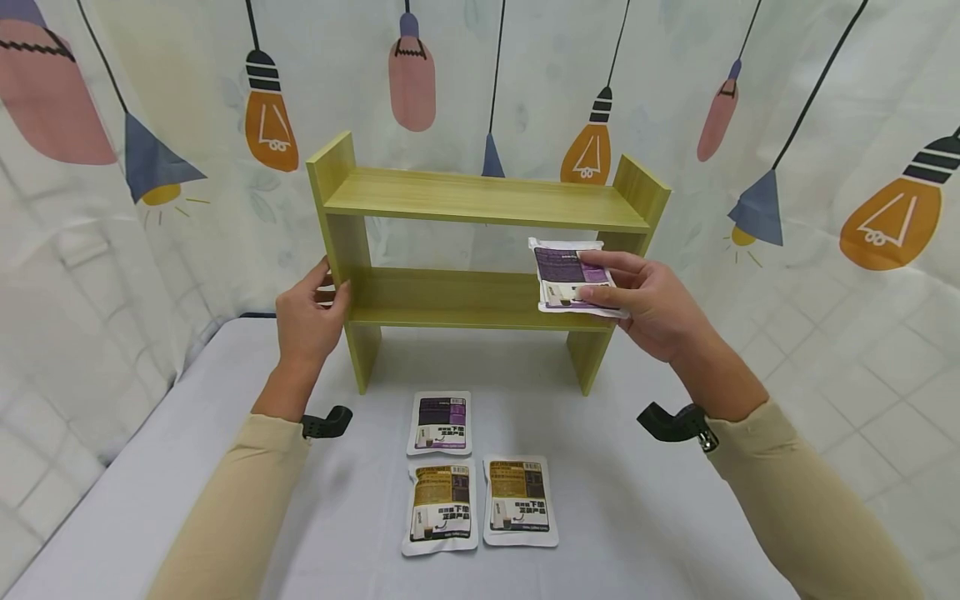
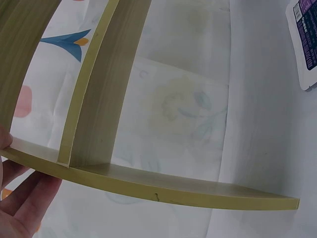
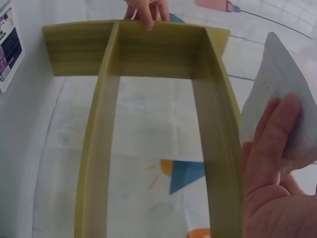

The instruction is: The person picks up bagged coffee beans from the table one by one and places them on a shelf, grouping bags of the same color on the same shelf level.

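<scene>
A purple-and-white sachet [image 1: 572,277] is held at the right end of the wooden shelf unit [image 1: 480,200], level with its lower board and just in front of the right upright. It is pinched by the right hand [image 1: 652,304], the thumb laid across the top of the printed face and the fingers [image 3: 270,144] curled against the plain back, as is seen in the right wrist view. At the opposite end of the shelf unit, the left upright is gripped by the left hand [image 1: 307,317], with the thumb on the front edge and the fingers wrapped behind it. In front of the shelf unit, three more sachets lie flat on the grey surface [image 1: 675,517]: a purple sachet [image 1: 440,423] nearest the shelf, and behind it, toward the person, two brown sachets [image 1: 441,508] lying side by side and nearly touching. Behind the shelf unit, a curtain [image 1: 150,125] printed with hanging lamps and bulbs is hung.
</scene>
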The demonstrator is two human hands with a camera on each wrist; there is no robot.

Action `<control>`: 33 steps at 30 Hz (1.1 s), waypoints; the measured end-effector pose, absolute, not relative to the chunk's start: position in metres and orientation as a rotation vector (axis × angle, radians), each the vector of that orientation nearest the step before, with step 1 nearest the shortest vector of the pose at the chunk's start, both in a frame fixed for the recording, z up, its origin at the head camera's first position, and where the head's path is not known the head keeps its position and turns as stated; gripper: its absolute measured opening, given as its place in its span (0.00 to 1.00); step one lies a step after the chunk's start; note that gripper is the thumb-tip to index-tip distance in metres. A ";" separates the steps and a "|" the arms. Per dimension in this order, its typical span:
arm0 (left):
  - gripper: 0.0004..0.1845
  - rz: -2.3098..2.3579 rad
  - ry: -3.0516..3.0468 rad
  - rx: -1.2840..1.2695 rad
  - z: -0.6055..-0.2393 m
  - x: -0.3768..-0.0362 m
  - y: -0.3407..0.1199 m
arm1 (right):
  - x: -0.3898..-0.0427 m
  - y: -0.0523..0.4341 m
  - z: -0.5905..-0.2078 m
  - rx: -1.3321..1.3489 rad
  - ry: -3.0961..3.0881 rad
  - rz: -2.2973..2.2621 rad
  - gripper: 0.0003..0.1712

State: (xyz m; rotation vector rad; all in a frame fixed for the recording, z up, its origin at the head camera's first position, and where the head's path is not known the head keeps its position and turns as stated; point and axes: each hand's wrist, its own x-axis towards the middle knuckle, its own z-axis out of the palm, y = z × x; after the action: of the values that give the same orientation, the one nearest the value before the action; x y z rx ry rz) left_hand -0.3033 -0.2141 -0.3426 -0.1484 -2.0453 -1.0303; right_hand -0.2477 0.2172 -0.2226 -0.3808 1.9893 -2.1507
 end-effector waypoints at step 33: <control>0.24 -1.057 -2.035 -0.147 -0.342 -0.303 -0.214 | -0.266 0.215 -0.198 -0.308 2.044 -2.194 0.27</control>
State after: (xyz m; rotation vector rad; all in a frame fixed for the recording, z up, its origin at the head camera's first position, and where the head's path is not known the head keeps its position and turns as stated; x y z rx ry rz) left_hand -0.3031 -0.2136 -0.3418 -0.1466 -2.0355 -1.0566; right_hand -0.2660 0.2145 -0.1979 -0.3078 2.0441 -2.1936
